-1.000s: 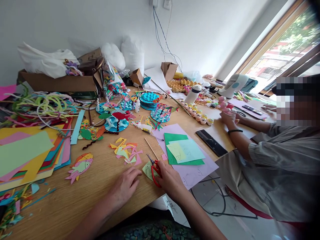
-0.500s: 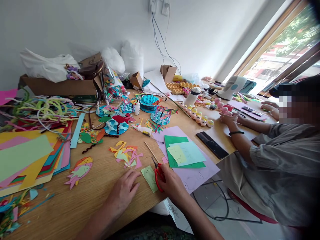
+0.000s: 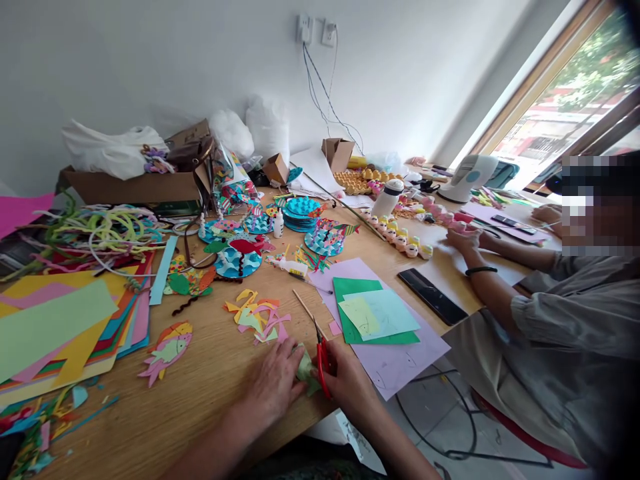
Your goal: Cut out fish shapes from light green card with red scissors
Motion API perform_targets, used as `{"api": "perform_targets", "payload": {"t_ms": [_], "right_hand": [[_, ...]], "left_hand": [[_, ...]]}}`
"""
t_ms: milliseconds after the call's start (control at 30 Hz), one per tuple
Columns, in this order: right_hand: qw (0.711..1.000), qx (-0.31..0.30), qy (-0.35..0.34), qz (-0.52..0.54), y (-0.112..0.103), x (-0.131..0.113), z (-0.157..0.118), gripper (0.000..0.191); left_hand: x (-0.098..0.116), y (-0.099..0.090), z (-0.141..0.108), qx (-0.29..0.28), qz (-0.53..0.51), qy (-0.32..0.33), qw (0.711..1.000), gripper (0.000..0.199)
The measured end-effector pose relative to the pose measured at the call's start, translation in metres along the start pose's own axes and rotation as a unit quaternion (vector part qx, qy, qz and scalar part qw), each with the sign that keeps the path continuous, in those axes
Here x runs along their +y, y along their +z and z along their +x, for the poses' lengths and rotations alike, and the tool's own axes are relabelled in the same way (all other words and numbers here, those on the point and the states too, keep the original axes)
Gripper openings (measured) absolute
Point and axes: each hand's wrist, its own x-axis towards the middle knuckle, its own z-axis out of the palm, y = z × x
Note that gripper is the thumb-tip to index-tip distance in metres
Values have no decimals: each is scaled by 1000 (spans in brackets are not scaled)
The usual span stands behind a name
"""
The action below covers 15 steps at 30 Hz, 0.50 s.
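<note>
My left hand (image 3: 275, 379) rests at the table's front edge, its fingers closed on a small light green paper (image 3: 306, 371) with pencil lines. Just right of that paper, my right hand (image 3: 345, 375) grips red-handled scissors (image 3: 323, 365), their blades pointing away from me. Yellow, pink and green paper scraps (image 3: 257, 317) lie beyond my left hand, beside a thin wooden stick (image 3: 303, 303). Further left is a cut paper fish (image 3: 167, 350) in pink, orange and green. Green and pale blue sheets (image 3: 383, 313) lie on a lilac sheet (image 3: 395, 367) to the right.
Coloured paper sheets (image 3: 60, 320) and pipe cleaners (image 3: 110, 227) fill the left. Blue fish-decorated plates (image 3: 237, 260), a glue bottle (image 3: 294, 268) and a white bottle (image 3: 387, 198) stand further back. A black phone (image 3: 433, 295) lies at the right edge, near a seated person (image 3: 570, 293).
My left hand has moved right onto the green paper and closed on it. The scissors have stayed in my right hand, beside the paper. The whole view has shifted slightly.
</note>
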Motion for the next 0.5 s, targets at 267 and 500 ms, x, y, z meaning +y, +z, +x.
{"api": "perform_targets", "payload": {"t_ms": [267, 500], "right_hand": [[1000, -12, 7, -15, 2, 3, -1, 15], [1000, -17, 5, 0, 4, 10, -1, 18]], "left_hand": [[-1, 0, 0, 8, 8, -12, 1000, 46], [-1, 4, -2, 36, -17, -1, 999, 45]]}}
